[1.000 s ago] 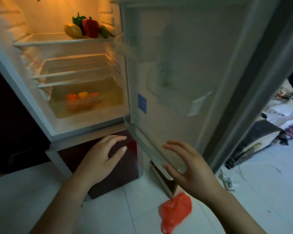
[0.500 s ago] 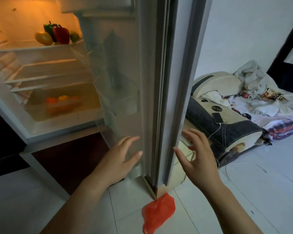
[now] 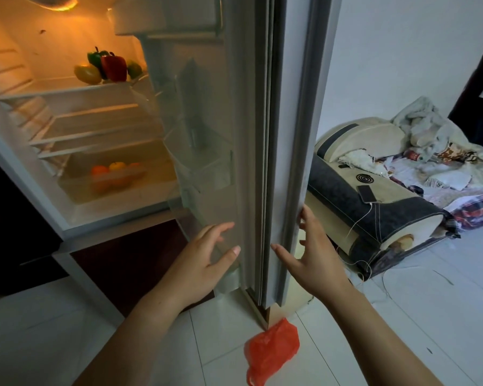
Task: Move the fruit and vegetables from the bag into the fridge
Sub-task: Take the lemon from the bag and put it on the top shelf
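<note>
Peppers [image 3: 106,69] and citrus [image 3: 115,171] sit inside, left of the fridge door [image 3: 262,121], red bag [image 3: 272,346] lies limp at its foot, left hand [image 3: 204,263] and right hand [image 3: 310,257] flank it, fingers apart, empty: only closing looks left.

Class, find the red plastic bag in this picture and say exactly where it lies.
The red plastic bag lies crumpled on the tiled floor at the head view's bottom centre, just below the lower corner of the open fridge door.
</note>
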`<move>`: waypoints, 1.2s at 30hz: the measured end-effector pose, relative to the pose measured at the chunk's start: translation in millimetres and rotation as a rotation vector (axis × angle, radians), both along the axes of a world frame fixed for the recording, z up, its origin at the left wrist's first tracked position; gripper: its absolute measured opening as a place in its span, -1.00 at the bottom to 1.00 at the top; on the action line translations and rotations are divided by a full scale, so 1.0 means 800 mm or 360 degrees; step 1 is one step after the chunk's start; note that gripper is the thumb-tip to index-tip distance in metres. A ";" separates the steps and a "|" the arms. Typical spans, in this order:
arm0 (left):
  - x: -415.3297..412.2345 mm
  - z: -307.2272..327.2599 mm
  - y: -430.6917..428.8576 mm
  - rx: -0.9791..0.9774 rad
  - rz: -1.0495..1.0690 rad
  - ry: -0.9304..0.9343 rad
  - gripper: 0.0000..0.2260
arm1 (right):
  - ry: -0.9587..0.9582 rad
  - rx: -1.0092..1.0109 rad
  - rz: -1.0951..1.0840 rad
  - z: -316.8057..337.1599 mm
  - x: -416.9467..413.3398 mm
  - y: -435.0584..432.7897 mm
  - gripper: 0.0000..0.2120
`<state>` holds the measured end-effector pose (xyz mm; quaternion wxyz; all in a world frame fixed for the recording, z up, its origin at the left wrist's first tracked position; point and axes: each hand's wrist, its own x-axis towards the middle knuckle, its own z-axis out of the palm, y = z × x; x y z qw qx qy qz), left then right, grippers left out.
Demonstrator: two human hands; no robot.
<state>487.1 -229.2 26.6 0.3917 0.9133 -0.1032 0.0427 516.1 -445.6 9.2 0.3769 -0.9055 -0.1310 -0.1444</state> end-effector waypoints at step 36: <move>-0.061 0.053 0.448 -0.0210 0.0606 -0.0204 -0.37 | -0.0420 -0.0203 0.0684 0.027 0.002 0.510 -0.15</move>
